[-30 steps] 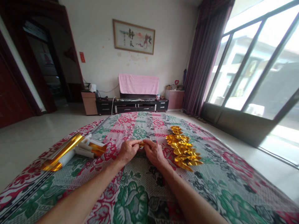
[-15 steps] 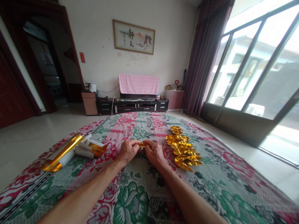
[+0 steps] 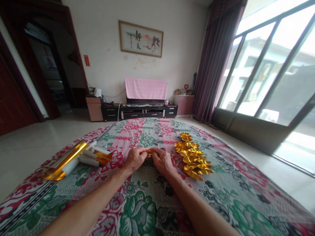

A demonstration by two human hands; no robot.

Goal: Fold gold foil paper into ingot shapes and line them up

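Note:
Between my fingertips, at the middle of the table, is a small piece of gold foil paper (image 3: 150,153), mostly covered by the fingers. My left hand (image 3: 135,160) pinches its left end, and my right hand (image 3: 162,160) pinches its right end. The hands are close together just above the cloth. To the right of my right hand lies a row of folded gold foil paper ingots (image 3: 193,155), boat-shaped with pointed ends. On the left are curled sheets of gold foil paper with white backs (image 3: 71,160), loosely heaped.
A flowered cloth (image 3: 137,213) in red, green and grey covers the rounded table. Beyond it stand a low black cabinet (image 3: 142,113) and a screen draped with a pink towel (image 3: 146,88). Glass doors (image 3: 261,72) and a purple curtain (image 3: 209,62) are at the right.
My right fingers have shifted very slightly left on the foil paper, so a little less of it shows. Everything else stays in place.

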